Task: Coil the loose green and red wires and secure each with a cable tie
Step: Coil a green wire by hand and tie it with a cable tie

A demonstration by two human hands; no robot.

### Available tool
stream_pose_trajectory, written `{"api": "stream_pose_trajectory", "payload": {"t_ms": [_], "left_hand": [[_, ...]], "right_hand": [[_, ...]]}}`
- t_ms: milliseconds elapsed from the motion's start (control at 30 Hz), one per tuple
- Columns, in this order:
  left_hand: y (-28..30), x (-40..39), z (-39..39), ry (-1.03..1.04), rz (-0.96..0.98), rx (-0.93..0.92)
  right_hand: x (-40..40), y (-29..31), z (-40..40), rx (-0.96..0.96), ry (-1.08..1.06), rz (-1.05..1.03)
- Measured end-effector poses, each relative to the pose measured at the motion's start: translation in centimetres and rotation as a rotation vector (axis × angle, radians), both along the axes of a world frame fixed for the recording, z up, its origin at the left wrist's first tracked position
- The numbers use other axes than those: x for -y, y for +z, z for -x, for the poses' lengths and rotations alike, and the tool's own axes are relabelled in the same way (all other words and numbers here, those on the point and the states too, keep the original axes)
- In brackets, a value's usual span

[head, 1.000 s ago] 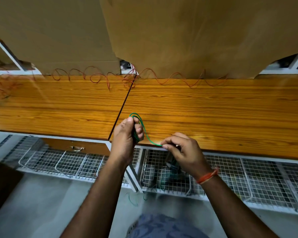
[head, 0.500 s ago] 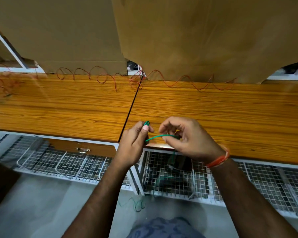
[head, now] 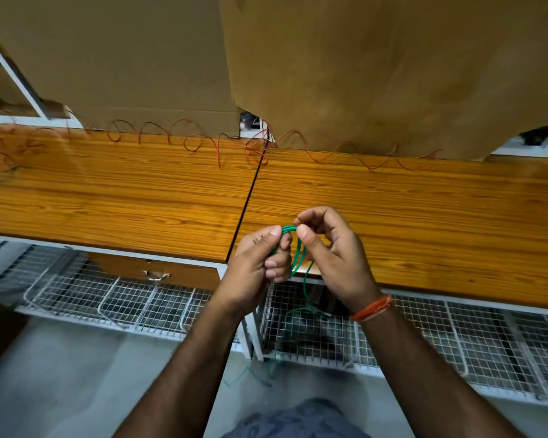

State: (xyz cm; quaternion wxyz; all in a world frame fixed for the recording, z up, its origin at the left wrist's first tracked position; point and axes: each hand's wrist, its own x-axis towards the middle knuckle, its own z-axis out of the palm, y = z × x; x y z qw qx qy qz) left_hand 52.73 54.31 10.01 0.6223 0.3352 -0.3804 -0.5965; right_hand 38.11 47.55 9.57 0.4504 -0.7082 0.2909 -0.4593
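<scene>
- Two wooden desk tops [head: 424,210] sit side by side, with a thin dark gap between them.
- A long red wire [head: 301,137] lies in loose curls along the back edge (it crosses the gap).
- More red wire sits in a messy heap at the far left end.
- Big brown cardboard sheets [head: 377,74] stand at the back of the desks.

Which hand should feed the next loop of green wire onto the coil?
Right. The left hand grips the green coil, so it is occupied as the anchor. The right hand pinches the wire at the coil's top, and the loose tail hangs just below it.
</scene>
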Motion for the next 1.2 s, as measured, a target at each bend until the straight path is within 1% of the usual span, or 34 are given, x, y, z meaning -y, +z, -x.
{"api": "stream_pose_trajectory", "payload": {"t_ms": [67,133,300,467,533,600,667,733,800,867,900,967,1000,1067,1133,1200], "left_hand": [[0.1,0.0,0.3,-0.012,-0.011,-0.088],[0.2,0.1,0.4,-0.008,-0.032,-0.134],[0.7,0.2,0.5,-0.019,-0.109,-0.193],[0.8,0.2,0.3,-0.113,-0.214,-0.351],[0.6,0.3,0.2,-0.135,-0.252,-0.417],[0.6,0.5,0.3,-0.137,-0.281,-0.446],[0.7,0.5,0.2,-0.090,-0.292,-0.477],[0.7,0.4,-0.3,-0.022,-0.265,-0.549],[0.7,0.4,-1.4,0.057,-0.228,-0.607],[0.8,0.4,-2.8,0.141,-0.199,-0.640],[0.8,0.4,-3.5,0.181,-0.184,-0.655],[0.7,0.4,-4.6,0.250,-0.159,-0.676],[0.5,0.4,-4.9,0.277,-0.150,-0.680],[0.2,0.4,-4.9,0.315,-0.138,-0.676],[0.1,0.5,-4.5,0.357,-0.135,-0.629],[0.0,0.7,-3.7,0.419,-0.128,-0.475]], "right_hand": [[0.0,-0.3,-0.3,-0.034,-0.001,-0.054],[-0.1,-0.5,-0.4,-0.087,0.011,-0.073],[-0.7,-0.3,-0.5,-0.116,-0.070,0.017],[-0.7,-0.3,-0.6,-0.152,-0.095,0.080],[-0.8,-0.4,-0.6,-0.140,-0.097,0.104],[-1.0,-0.8,-0.5,-0.111,-0.092,0.084],[-1.1,-1.6,-0.4,-0.074,-0.055,-0.003],[-0.8,-2.7,0.2,-0.027,0.030,-0.158],[-0.5,-4.1,1.4,-0.060,0.099,-0.247],[-0.3,-5.3,2.9,-0.131,0.091,-0.242],[-0.3,-5.8,3.6,-0.135,0.065,-0.255],[-0.3,-6.3,4.5,-0.078,-0.020,-0.302],[-0.1,-6.3,4.7,-0.058,-0.078,-0.292],[0.2,-6.0,4.8,-0.090,-0.158,-0.200],[0.2,-5.0,4.6,-0.184,-0.135,-0.067],[-0.1,-3.8,4.1,-0.254,-0.052,0.070]]}}
